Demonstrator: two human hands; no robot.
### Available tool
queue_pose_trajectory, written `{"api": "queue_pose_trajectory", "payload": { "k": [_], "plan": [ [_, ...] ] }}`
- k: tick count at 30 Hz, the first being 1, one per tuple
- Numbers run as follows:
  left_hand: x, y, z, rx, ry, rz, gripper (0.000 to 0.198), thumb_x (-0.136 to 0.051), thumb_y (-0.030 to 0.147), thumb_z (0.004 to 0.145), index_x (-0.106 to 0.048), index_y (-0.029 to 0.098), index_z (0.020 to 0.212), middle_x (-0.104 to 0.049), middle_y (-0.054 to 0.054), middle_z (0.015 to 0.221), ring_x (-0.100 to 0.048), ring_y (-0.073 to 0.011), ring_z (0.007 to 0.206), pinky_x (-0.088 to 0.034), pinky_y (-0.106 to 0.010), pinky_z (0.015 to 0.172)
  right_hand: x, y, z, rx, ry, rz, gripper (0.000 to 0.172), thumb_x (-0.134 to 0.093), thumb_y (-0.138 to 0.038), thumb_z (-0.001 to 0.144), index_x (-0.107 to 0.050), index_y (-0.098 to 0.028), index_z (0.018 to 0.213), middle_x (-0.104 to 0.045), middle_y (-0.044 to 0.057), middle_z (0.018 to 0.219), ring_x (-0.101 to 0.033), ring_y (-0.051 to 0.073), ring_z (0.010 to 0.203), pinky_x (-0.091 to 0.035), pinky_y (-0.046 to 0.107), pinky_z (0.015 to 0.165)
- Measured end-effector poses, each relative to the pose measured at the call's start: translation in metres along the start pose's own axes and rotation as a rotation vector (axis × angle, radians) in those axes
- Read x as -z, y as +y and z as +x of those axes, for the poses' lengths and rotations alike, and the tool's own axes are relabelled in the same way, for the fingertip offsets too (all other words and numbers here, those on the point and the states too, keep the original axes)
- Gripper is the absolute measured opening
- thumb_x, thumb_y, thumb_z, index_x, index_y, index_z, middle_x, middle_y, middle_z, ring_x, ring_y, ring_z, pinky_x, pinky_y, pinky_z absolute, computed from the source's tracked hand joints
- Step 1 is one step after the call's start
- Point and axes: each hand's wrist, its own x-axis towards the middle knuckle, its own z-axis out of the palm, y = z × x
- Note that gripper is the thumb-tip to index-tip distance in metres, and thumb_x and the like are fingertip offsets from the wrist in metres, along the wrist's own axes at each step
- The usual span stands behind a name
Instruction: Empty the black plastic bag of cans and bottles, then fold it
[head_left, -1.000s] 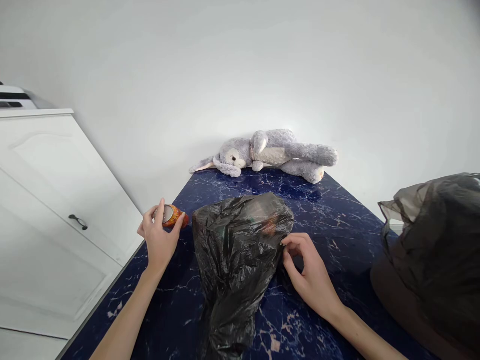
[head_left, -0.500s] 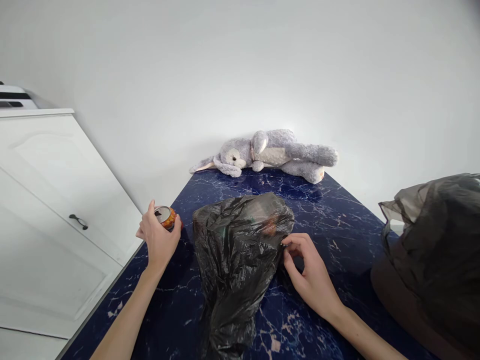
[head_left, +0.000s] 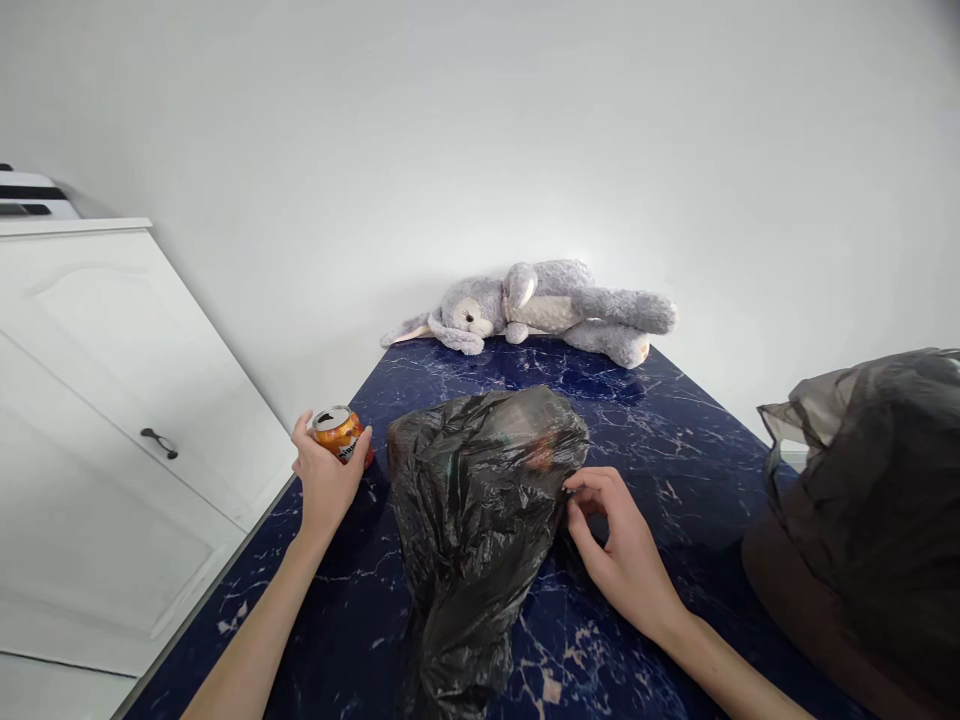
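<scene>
My left hand (head_left: 327,478) is wrapped round an orange drink can (head_left: 339,432), its opened top facing up, at the left side of the blue marbled table (head_left: 555,650). A thin black plastic bag (head_left: 480,500) lies in the middle, between my hands. Through its film, blurred orange and greenish things show, too dim to name. My right hand (head_left: 619,550) rests at the bag's right edge, thumb and forefinger pinched close together by the plastic. Whether the film is caught between those fingertips is hard to see.
A grey plush rabbit (head_left: 551,300) lies on its side at the table's far end, by the wall. At right stands a bin (head_left: 787,590) lined with a dark bag (head_left: 885,480). A white cabinet (head_left: 112,420) borders the left.
The can in my left hand has turned more upright, showing more of its orange side, and shifted slightly right. My right hand and the bag are almost unchanged.
</scene>
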Motion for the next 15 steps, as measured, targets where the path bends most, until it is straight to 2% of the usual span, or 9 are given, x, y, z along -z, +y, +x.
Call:
{"api": "queue_pose_trajectory", "payload": {
  "k": [4, 6, 8, 9, 10, 12, 15],
  "plan": [
    [0.009, 0.018, -0.002, -0.108, 0.151, 0.021, 0.09, -0.074, 0.056, 0.085, -0.033, 0.006, 0.148, -0.037, -0.033, 0.154, -0.034, -0.0441, 0.151, -0.029, -0.063, 0.122, 0.0, -0.001, 0.001, -0.001, 0.008, 0.004, 0.012, -0.05, -0.023, 0.108, -0.058, -0.027, 0.116, -0.054, 0.006, 0.112, -0.063, 0.018, 0.089, -0.054, 0.034, 0.077],
    [0.015, 0.028, -0.005, -0.174, 0.161, 0.018, 0.073, -0.069, 0.054, 0.086, -0.043, 0.007, 0.136, -0.042, -0.032, 0.146, -0.038, -0.0413, 0.147, -0.034, -0.057, 0.12, 0.0, -0.002, 0.001, -0.002, 0.011, 0.003, 0.012, -0.05, -0.023, 0.108, -0.058, -0.027, 0.117, -0.055, 0.006, 0.112, -0.063, 0.018, 0.088, -0.054, 0.034, 0.077],
    [0.019, 0.035, -0.009, -0.234, 0.052, 0.009, 0.043, -0.061, 0.053, 0.089, -0.058, 0.015, 0.111, -0.061, -0.022, 0.121, -0.059, -0.0363, 0.124, -0.047, -0.048, 0.106, 0.001, -0.002, 0.002, 0.002, 0.012, 0.0, 0.012, -0.05, -0.023, 0.108, -0.058, -0.027, 0.116, -0.055, 0.006, 0.111, -0.062, 0.018, 0.087, -0.054, 0.034, 0.076],
    [0.021, 0.037, -0.012, -0.257, -0.041, 0.008, 0.032, -0.057, 0.052, 0.091, -0.061, 0.02, 0.096, -0.067, -0.015, 0.102, -0.066, -0.0321, 0.105, -0.051, -0.042, 0.095, 0.001, -0.003, 0.002, 0.003, 0.01, 0.0, 0.012, -0.049, -0.022, 0.108, -0.058, -0.027, 0.116, -0.055, 0.006, 0.111, -0.062, 0.018, 0.087, -0.054, 0.034, 0.075],
    [0.021, 0.039, -0.014, -0.272, -0.143, 0.01, 0.03, -0.054, 0.051, 0.092, -0.061, 0.023, 0.082, -0.066, -0.009, 0.082, -0.068, -0.0277, 0.084, -0.051, -0.038, 0.084, 0.001, -0.003, 0.003, 0.004, 0.009, 0.0, 0.012, -0.049, -0.022, 0.108, -0.058, -0.027, 0.115, -0.055, 0.006, 0.11, -0.062, 0.019, 0.087, -0.054, 0.034, 0.076],
    [0.022, 0.041, -0.019, -0.266, -0.324, 0.03, 0.041, -0.049, 0.049, 0.094, -0.058, 0.025, 0.062, -0.058, -0.003, 0.057, -0.059, -0.0223, 0.057, -0.046, -0.034, 0.069, 0.001, -0.003, 0.003, -0.001, 0.004, -0.001, 0.012, -0.049, -0.022, 0.108, -0.058, -0.026, 0.115, -0.055, 0.006, 0.111, -0.062, 0.019, 0.088, -0.054, 0.034, 0.076],
    [0.02, 0.044, -0.02, -0.151, -0.46, 0.079, 0.061, -0.045, 0.055, 0.096, -0.05, 0.025, 0.043, -0.047, -0.004, 0.043, -0.056, -0.0247, 0.049, -0.043, -0.036, 0.066, 0.0, -0.002, 0.002, -0.01, -0.002, -0.003, 0.013, -0.048, -0.023, 0.109, -0.058, -0.026, 0.116, -0.055, 0.006, 0.111, -0.062, 0.019, 0.088, -0.054, 0.035, 0.077]
  ]
}}
